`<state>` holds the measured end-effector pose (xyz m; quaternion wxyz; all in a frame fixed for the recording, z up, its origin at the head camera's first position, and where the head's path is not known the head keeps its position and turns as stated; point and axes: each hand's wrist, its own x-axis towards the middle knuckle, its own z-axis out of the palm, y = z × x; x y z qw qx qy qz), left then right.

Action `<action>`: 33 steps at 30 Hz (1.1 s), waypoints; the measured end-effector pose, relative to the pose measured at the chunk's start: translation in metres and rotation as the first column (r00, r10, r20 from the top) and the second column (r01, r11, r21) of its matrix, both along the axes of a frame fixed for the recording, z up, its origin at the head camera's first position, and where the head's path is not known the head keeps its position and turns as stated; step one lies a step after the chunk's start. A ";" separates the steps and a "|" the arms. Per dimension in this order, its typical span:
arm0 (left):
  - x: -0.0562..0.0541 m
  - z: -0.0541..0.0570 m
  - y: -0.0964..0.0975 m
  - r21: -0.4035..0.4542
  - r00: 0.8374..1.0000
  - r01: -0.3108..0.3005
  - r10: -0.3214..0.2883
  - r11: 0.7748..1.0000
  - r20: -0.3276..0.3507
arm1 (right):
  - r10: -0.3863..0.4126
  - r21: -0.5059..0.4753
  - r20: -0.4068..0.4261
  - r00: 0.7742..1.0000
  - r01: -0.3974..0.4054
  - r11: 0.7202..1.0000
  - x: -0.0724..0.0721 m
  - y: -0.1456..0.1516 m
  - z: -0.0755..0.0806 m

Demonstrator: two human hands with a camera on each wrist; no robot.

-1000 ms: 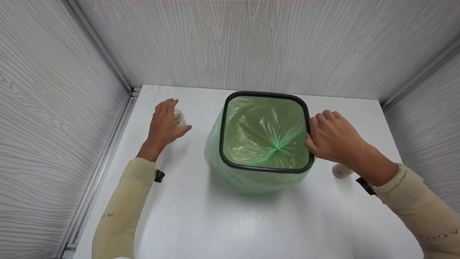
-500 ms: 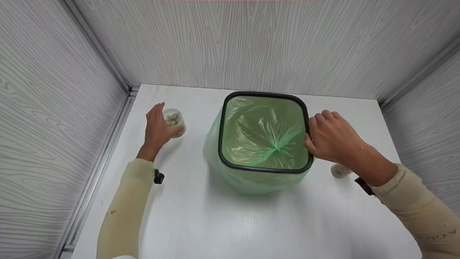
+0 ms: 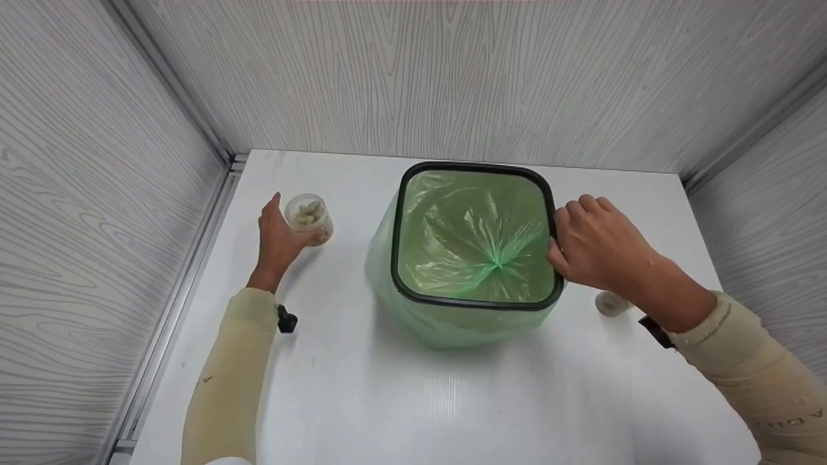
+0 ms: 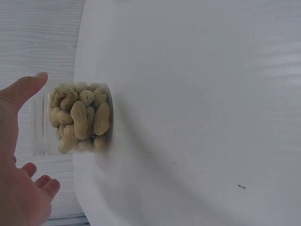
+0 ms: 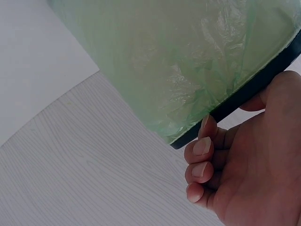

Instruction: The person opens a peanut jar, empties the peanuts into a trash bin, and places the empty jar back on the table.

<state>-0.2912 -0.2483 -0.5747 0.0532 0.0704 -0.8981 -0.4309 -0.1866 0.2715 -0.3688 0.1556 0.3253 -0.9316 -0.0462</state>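
Observation:
A clear jar of peanuts in their shells (image 3: 309, 218) stands upright on the left of the table. Beside it, my left hand (image 3: 276, 242) has its thumb and fingers spread loosely around the near side. The left wrist view shows the thumb close to the rim of the peanut jar (image 4: 80, 117) and the other fingers below, apart from it. A square trash can (image 3: 475, 303) with a black rim and a green bag lining stands mid-table. My right hand (image 3: 597, 245) grips its right rim, and the fingers curl over the black rim (image 5: 235, 101) in the right wrist view.
A second small jar (image 3: 611, 303) lies partly hidden behind my right forearm. White wood-grain panels (image 3: 413, 77) enclose the white table (image 3: 413, 400) at the back and both sides.
My left hand has moved left and slightly back from the peanut jar, so more of the jar shows. The right hand and trash can have stayed put.

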 end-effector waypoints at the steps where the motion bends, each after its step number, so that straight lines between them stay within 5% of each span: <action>1: -0.001 -0.001 0.000 0.012 1.000 -0.002 0.002 1.000 0.003 | -0.002 0.003 -0.001 1.000 0.002 1.000 0.000 0.000 0.000; 11: -0.005 -0.011 0.000 0.164 0.997 -0.057 0.048 0.985 0.061 | 0.006 0.010 -0.011 1.000 -0.006 1.000 0.000 0.000 0.000; 19: 0.003 -0.020 -0.005 0.241 0.988 -0.124 0.097 0.963 0.122 | -0.021 0.058 0.047 0.999 0.018 0.998 0.001 -0.005 -0.004; 33: -0.009 -0.028 0.003 0.341 0.986 -0.103 0.050 0.934 0.160 | -0.035 0.060 0.040 0.999 0.032 0.998 0.000 0.000 0.002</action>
